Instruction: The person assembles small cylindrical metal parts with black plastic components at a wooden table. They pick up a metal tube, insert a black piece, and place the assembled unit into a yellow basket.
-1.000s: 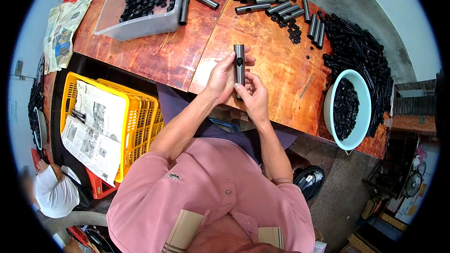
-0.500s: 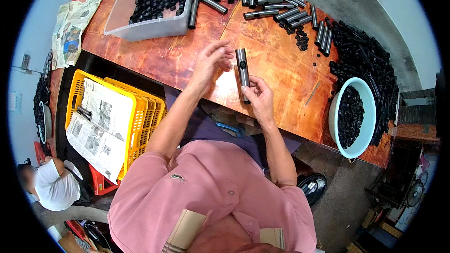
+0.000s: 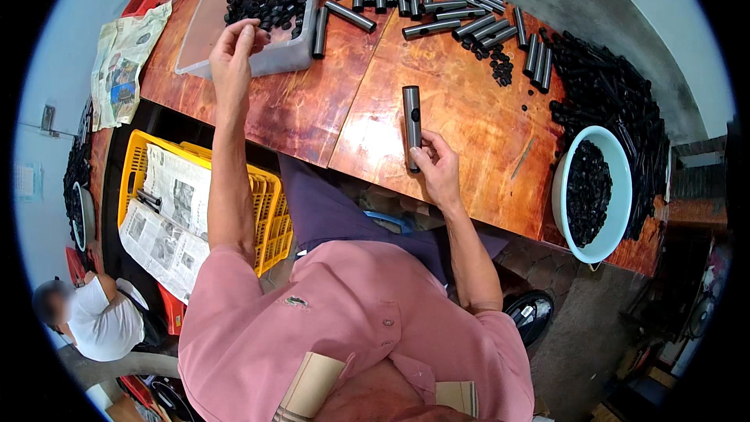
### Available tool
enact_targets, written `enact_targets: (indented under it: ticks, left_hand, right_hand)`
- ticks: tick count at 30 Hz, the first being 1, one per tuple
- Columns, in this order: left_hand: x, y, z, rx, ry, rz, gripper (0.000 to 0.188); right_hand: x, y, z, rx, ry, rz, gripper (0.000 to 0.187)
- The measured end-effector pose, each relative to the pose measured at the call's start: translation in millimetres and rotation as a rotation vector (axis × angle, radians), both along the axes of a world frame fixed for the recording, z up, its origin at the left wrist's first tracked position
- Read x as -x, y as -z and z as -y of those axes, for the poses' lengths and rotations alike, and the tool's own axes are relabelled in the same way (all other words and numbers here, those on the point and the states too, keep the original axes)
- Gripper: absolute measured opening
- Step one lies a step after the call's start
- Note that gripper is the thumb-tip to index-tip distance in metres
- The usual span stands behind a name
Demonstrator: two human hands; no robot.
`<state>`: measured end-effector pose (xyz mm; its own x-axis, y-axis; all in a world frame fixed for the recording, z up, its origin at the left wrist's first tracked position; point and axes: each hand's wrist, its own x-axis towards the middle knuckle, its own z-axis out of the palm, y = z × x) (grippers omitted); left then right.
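Observation:
My right hand (image 3: 437, 167) grips the lower end of a dark metal tube (image 3: 412, 109) between thumb and fingers. The tube stands nearly lengthwise above the front of the wooden table, with a round hole in its side facing me. My left hand (image 3: 232, 53) is at the near side of a clear plastic bin (image 3: 291, 59), its fingertips over the opening. Thumb and fingers are drawn together there; whatever they pinch, if anything, is too small to make out. Short black round caps (image 3: 273, 5) lie heaped inside the bin.
More metal tubes (image 3: 445, 8) lie across the back of the table (image 3: 469, 125). Small black pieces (image 3: 501, 70) sit beside them. At right, a light blue basin (image 3: 558, 195) holds black parts by a dark heap (image 3: 609, 101). Yellow crates (image 3: 269, 219) with newspaper stand left; a person (image 3: 105, 316) sits beyond.
My left hand has moved left and away from me, from beside the tube to the clear bin. The right hand still holds the tube, shifted slightly right.

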<state>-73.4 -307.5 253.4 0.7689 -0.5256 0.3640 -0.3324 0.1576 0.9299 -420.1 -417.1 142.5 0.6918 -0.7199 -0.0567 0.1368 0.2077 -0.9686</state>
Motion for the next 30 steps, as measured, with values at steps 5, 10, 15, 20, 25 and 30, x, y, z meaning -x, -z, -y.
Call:
enact_targets:
  ticks: [5,10,15,20,25,30]
  left_hand:
    - [69,24,4,-0.045,0.185,0.004,0.019]
    - [97,28,11,-0.164,0.170,0.261,0.018]
    - [-6,-5,21,-0.207,-0.106,0.550,0.022]
    - [-126,12,25,-0.892,0.299,0.527,0.037]
    - [-134,-1,46,-1.626,0.514,0.629,0.044]
    - [-206,63,32,-1.583,0.560,0.511,0.043]
  right_hand:
    - [2,10,-3,0.073,0.045,0.026,0.039]
    - [7,9,-5,0.078,0.050,-0.004,0.038]
    - [7,7,-5,0.009,0.066,0.032,0.034]
    - [1,7,-5,0.024,0.046,0.032,0.033]
    - [3,12,-4,-0.004,0.057,0.097,0.033]
    - [-2,11,-7,0.037,0.046,0.073,0.034]
